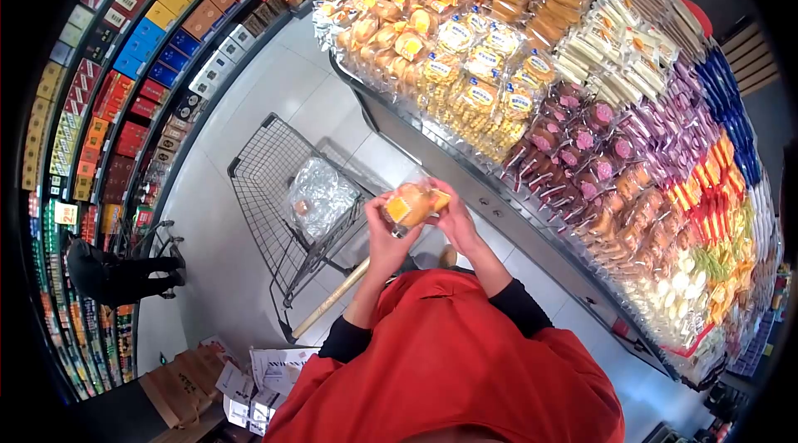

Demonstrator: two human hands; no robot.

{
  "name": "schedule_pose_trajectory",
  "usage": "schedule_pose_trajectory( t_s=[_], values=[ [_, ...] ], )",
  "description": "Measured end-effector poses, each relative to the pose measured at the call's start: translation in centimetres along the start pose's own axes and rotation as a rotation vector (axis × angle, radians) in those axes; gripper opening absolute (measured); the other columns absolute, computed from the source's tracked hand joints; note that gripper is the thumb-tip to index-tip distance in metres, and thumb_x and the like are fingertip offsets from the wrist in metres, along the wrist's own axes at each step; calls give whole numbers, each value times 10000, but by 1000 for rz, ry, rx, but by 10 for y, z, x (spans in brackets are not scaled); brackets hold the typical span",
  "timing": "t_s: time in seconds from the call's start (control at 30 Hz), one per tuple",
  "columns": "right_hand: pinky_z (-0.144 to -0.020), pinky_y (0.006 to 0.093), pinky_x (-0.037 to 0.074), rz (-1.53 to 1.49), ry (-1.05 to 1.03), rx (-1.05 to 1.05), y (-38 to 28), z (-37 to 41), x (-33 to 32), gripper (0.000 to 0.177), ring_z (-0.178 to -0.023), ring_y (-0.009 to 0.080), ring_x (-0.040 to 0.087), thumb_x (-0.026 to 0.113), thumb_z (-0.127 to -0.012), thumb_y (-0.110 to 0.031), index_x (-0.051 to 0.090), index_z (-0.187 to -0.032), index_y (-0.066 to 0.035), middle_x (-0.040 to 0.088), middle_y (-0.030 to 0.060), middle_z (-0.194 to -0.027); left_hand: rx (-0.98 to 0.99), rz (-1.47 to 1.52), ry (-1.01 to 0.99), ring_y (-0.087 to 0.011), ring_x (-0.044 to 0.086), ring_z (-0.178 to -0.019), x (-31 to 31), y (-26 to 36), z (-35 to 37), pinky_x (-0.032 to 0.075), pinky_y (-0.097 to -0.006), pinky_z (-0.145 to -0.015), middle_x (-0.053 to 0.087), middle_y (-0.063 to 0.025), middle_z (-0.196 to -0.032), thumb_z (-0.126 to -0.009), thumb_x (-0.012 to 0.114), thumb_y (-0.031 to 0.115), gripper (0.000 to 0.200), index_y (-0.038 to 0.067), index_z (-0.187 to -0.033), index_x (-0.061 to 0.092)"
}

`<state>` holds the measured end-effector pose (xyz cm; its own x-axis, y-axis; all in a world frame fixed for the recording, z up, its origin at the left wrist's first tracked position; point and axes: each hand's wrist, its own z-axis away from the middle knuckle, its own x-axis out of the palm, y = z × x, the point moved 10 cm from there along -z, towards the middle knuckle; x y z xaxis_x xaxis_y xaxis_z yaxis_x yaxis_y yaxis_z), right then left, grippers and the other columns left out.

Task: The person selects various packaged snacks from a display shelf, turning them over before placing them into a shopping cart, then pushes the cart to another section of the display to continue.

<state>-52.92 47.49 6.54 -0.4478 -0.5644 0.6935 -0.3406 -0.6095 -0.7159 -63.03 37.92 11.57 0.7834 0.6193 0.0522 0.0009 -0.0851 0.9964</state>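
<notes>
In front of my chest, between my two hands, is a packaged bun (409, 205) in a clear wrapper with a yellow label. My left hand (384, 235) is closed around its left side, fingers at the wrapper's edge. On the right end, my right hand (459, 225) grips the same package. Just beyond and left of my hands stands a wire shopping cart (264, 194). A crumpled clear plastic bag (322, 200) lies inside it. The cart's pale handle bar (337, 297) runs close by my left forearm.
A large display counter (515, 231) heaped with wrapped baked goods (482, 94) curves along my right. Shelves of boxed goods (137, 52) line the left. A person in dark clothing (108, 273) stands there beside another cart (154, 235). Cardboard boxes (278, 368) and a brown paper bag (183, 385) sit at lower left.
</notes>
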Motion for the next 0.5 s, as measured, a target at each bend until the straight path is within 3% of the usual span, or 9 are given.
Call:
schedule_pose_trajectory(
  t_s=[0.03,0.1,0.13,0.23,0.27,0.37,0.4,0.5],
  values=[
    [-1051,405,483,3,-9,-3,-3,2,3,729,-1346,220,506,473,-1039,-574,318,-1551,-77,470,99,-1494,9,0,4,-232,472,-1318,1,3,-1,457,-380,-1100,397,-127,-1374,-782,792,-67,740,61,-1312,292],
    [-1085,379,454,220,108,-27,-13,6,2,713,-1339,208,506,649,-1006,-370,315,-1545,-43,470,108,-1493,42,-96,-41,-248,475,-1324,9,7,-1,472,-383,-1087,390,-142,-1390,-788,804,-42,757,57,-1324,278],
    [-1092,349,442,288,127,-67,-21,5,6,704,-1314,194,521,713,-948,-144,335,-1530,-23,499,112,-1461,61,-111,-79,-257,468,-1337,13,8,-1,484,-388,-1071,384,-144,-1405,-783,815,-31,769,54,-1325,276],
    [-1090,334,441,353,220,-195,-36,0,11,700,-1288,182,539,719,-916,-61,358,-1514,-15,529,112,-1421,34,12,-188,-253,471,-1337,16,35,1,489,-372,-1059,369,-144,-1432,-788,807,-46,781,72,-1338,265],
    [-1088,329,442,356,239,-233,-43,-1,18,681,-1282,176,542,710,-916,-30,367,-1503,1,547,117,-1401,4,132,-160,-232,497,-1308,5,12,1,490,-351,-1045,414,-133,-1414,-811,787,-55,742,80,-1356,302],
    [-1087,330,442,382,172,-214,-40,-11,42,665,-1293,178,536,695,-919,-8,368,-1498,15,542,119,-1407,-98,77,-44,-203,516,-1280,-33,-11,-6,486,-330,-1042,479,-114,-1362,-843,756,-63,717,84,-1415,349],
    [-1080,327,447,457,154,-216,-35,-15,49,632,-1307,178,528,680,-943,-34,375,-1493,18,542,113,-1408,-101,139,-30,-175,555,-1225,-40,9,-7,502,-307,-1006,548,-89,-1285,-860,741,-54,683,50,-1451,415],
    [-1076,328,450,402,106,-165,-14,-27,68,594,-1323,174,515,671,-972,-94,390,-1484,13,534,104,-1416,-158,220,-16,-166,586,-1186,-66,4,-11,518,-282,-965,577,-83,-1275,-866,736,-55,664,27,-1461,450]
  ],
)
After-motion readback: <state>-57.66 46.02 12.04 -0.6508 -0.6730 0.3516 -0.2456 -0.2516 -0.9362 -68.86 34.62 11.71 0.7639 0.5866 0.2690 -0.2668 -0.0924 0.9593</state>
